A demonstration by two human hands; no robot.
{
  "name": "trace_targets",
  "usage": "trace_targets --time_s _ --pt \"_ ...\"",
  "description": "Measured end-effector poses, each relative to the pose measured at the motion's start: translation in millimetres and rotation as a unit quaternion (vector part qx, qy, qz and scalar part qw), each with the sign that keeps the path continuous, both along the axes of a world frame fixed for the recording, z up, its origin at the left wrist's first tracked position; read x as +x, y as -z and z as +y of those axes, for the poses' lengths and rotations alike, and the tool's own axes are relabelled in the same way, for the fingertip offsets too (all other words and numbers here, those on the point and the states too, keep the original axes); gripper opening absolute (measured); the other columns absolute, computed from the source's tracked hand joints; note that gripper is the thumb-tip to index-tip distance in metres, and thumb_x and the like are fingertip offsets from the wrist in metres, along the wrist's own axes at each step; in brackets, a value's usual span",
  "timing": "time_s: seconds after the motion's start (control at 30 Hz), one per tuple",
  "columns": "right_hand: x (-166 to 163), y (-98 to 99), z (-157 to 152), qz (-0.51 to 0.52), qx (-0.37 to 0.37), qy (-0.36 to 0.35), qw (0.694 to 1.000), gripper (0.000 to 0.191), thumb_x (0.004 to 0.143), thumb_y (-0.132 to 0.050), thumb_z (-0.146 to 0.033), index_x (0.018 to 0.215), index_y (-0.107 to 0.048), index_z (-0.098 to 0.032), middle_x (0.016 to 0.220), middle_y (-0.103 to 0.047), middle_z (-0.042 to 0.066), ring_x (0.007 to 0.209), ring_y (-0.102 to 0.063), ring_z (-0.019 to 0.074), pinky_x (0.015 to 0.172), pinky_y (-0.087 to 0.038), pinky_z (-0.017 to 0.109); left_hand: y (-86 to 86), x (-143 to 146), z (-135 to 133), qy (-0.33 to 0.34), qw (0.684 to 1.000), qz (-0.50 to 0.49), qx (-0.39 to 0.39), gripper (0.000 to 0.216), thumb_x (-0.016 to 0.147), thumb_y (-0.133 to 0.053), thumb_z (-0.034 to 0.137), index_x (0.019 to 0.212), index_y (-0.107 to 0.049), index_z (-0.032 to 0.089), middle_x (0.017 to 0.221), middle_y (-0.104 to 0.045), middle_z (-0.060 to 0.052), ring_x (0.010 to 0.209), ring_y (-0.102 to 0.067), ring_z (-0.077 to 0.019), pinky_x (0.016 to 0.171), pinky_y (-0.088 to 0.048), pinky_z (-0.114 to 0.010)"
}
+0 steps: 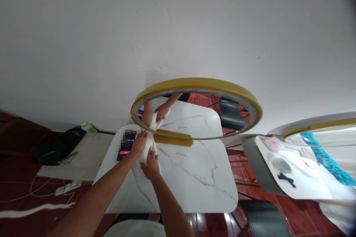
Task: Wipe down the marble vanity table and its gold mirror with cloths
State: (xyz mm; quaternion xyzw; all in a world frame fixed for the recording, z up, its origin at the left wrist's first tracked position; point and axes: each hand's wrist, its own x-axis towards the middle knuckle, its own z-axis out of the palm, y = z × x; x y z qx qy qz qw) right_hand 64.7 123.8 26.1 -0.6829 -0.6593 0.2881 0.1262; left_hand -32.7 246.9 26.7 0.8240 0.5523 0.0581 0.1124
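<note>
Both my hands rest on a white cloth (147, 149) bunched on the white marble table (191, 181), close to the lower left rim of a round gold-framed mirror (196, 83). My left hand (139, 142) lies over the cloth's left side with fingers curled on it. My right hand (151, 163) presses on the cloth from the near side. The mirror reflects both hands and the cloth. A phone (126, 144) with a lit screen lies just left of my left hand.
A second gold-rimmed mirror (314, 124) and another white table (303, 189) with small items stand at the right. Dark chairs (264, 218) sit near the table's front right. Left on the floor are a black bag (57, 146), a bottle (89, 128) and cables (65, 187).
</note>
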Motion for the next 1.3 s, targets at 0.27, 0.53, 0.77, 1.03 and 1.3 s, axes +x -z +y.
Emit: trace_targets --time_s 0.27,0.53,0.77,1.03,1.3 --pt "18 4.4 -36 -0.003 -0.008 -0.009 1.000 0.088 0.076 -0.056 -0.036 0.148 -0.011 -0.012 0.143 -0.032 0.017 0.123 -0.038 0.0361 0.095 -0.039 0.048 -0.3 6 -35 0.009 0.999 0.019 0.032 0.049 0.081 -0.031 0.000 0.127 -0.050 0.007 0.137 -0.046 -0.018 0.130 -0.039 -0.0230 0.109 -0.029 -0.042" --pt "61 -9.5 -88 -0.014 -0.039 -0.057 0.998 0.090 0.072 -0.057 -0.032 0.148 -0.010 -0.022 0.145 -0.031 0.009 0.124 -0.033 0.0340 0.095 -0.039 0.045 8.9 12 -103 0.026 0.997 0.027 0.066 0.057 0.080 -0.028 0.001 0.135 -0.042 0.009 0.142 -0.041 -0.013 0.133 -0.035 -0.0205 0.110 -0.030 -0.040" --pt "133 -31.8 -127 -0.003 -0.061 -0.117 0.991 0.094 0.061 -0.058 -0.026 0.145 -0.017 -0.034 0.139 -0.038 -0.001 0.120 -0.036 0.0261 0.095 -0.039 0.035 -1.5 29 -176 0.008 0.998 0.029 -0.047 0.073 0.070 -0.039 0.007 0.141 -0.034 0.023 0.144 -0.038 -0.006 0.131 -0.035 -0.0229 0.109 -0.026 -0.040" --pt "232 -46.0 -169 -0.018 -0.096 -0.143 0.985 0.083 0.061 -0.049 -0.027 0.141 -0.029 -0.040 0.143 -0.036 -0.008 0.126 -0.033 0.0243 0.105 -0.025 0.033 -7.1 80 -232 0.063 0.978 -0.027 -0.197 0.075 0.067 -0.051 0.020 0.140 -0.034 0.020 0.139 -0.041 -0.009 0.131 -0.032 -0.0266 0.110 -0.026 -0.040" --pt "329 -52.3 -211 -0.059 -0.072 -0.114 0.989 0.078 0.067 -0.043 -0.022 0.139 -0.027 -0.046 0.145 -0.034 -0.013 0.133 -0.029 0.0223 0.112 -0.003 0.041 -18.5 149 -244 0.218 0.950 -0.081 -0.208 0.081 0.071 -0.063 0.037 0.142 -0.026 0.033 0.147 -0.033 -0.004 0.133 -0.031 -0.0299 0.110 -0.028 -0.045"
